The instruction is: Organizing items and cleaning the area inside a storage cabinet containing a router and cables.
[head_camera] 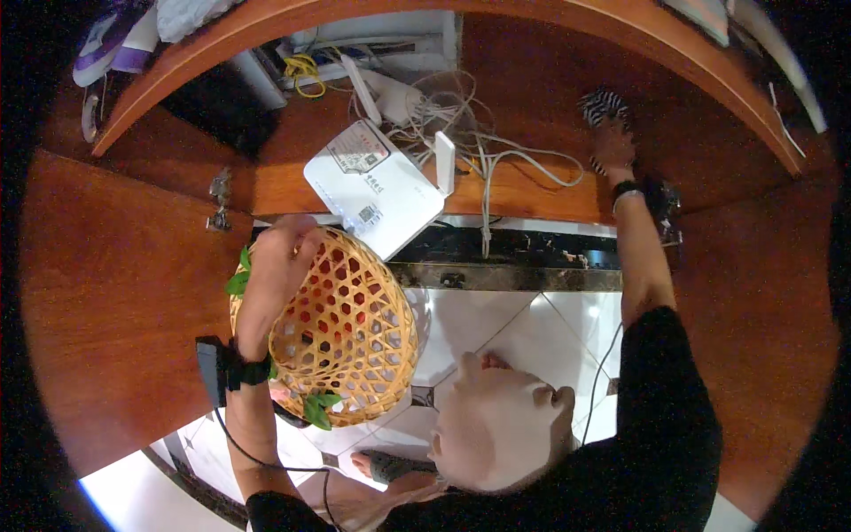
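A woven bamboo basket (346, 319) with green artificial leaves on its side hangs over the tiled floor, left of the middle. My left hand (286, 246) grips its upper left rim, and a black strapped device sits on that wrist. Farther off to the right, my right hand (613, 143) reaches into the wooden cabinet and is on a black-and-white striped item (604, 106); whether that is cloth cannot be told. Just beyond the basket, a white router (385, 193) with raised antennas lies tilted over the cabinet's front edge.
Tangled white cables (459, 120) and a yellow coiled cable (304, 72) lie behind the router. Wooden doors stand at left (120, 286) and right (758, 299), with metal hinges. A curved wooden edge (439, 6) arches overhead. A thin dark cable runs from the wrist device.
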The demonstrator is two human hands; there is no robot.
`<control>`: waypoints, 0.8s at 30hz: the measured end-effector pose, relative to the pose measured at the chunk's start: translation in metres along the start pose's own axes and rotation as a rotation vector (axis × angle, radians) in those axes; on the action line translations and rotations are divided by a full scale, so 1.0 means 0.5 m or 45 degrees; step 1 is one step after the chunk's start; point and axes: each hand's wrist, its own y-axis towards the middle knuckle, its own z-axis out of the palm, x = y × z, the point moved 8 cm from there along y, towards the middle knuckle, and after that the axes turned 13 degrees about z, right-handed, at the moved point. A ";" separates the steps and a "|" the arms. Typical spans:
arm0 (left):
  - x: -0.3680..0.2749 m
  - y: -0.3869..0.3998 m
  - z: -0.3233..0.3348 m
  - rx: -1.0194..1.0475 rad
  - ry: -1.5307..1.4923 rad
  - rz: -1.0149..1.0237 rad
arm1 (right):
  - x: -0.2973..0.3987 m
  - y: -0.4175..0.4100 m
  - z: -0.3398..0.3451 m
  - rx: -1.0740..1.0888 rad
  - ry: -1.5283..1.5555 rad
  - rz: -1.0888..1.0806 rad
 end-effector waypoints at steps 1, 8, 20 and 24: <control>-0.002 0.004 0.001 0.020 -0.007 -0.007 | 0.018 -0.038 -0.023 0.021 -0.045 -0.015; -0.035 0.060 0.066 0.076 -0.152 -0.021 | -0.001 -0.391 -0.114 -0.034 0.302 -0.422; -0.053 0.052 0.039 0.038 -0.084 0.019 | -0.019 -0.091 -0.183 -0.301 0.293 -0.062; -0.037 0.042 0.032 0.021 -0.108 -0.063 | 0.090 -0.001 -0.031 -0.084 0.105 -0.266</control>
